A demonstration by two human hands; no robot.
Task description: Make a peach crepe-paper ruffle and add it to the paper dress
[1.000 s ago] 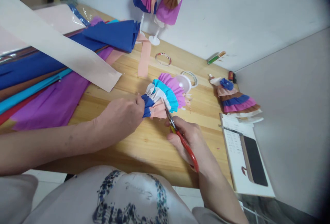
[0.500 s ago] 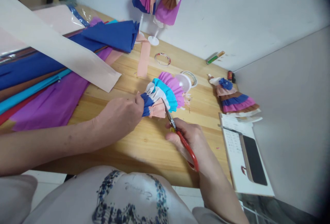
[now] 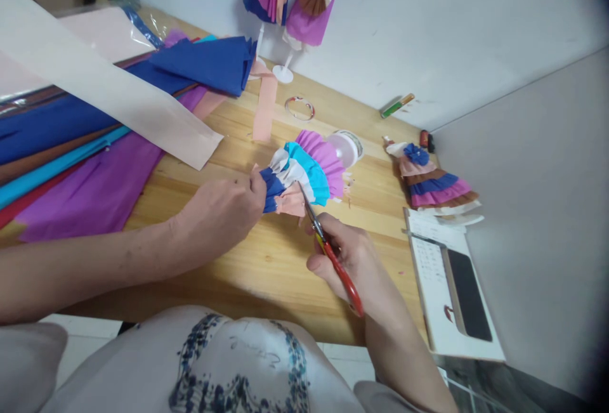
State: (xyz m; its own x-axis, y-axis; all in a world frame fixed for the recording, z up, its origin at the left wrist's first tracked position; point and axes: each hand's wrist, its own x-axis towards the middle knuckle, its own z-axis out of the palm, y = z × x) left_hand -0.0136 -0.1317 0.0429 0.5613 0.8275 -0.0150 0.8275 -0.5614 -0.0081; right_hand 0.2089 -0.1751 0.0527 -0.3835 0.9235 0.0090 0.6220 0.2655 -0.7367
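Pinched in my left hand (image 3: 228, 213) is the narrow blue end of a layered, ruffled paper piece (image 3: 309, 169), with peach, white, turquoise and pink-purple bands fanning to the right. My right hand (image 3: 345, 251) is wrapped round red-handled scissors (image 3: 340, 273), their metal blades pointing up and left. The blade tips lie against the peach and white ruffles. Just behind the pink-purple band sits a white round container (image 3: 349, 146), partly covered by it.
Coloured paper sheets (image 3: 85, 191) and a long pale strip (image 3: 157, 115) spread across the left. A tape ring (image 3: 299, 108) lies behind. Standing paper figures (image 3: 283, 73) are at the wall; a layered paper dress (image 3: 438, 184) and phone (image 3: 469, 295) are right.
The ruffled piece has shifted slightly, its pink-purple edge moving up and right over the container. The scissors' handles look closer together, and my right fingers have moved a little.
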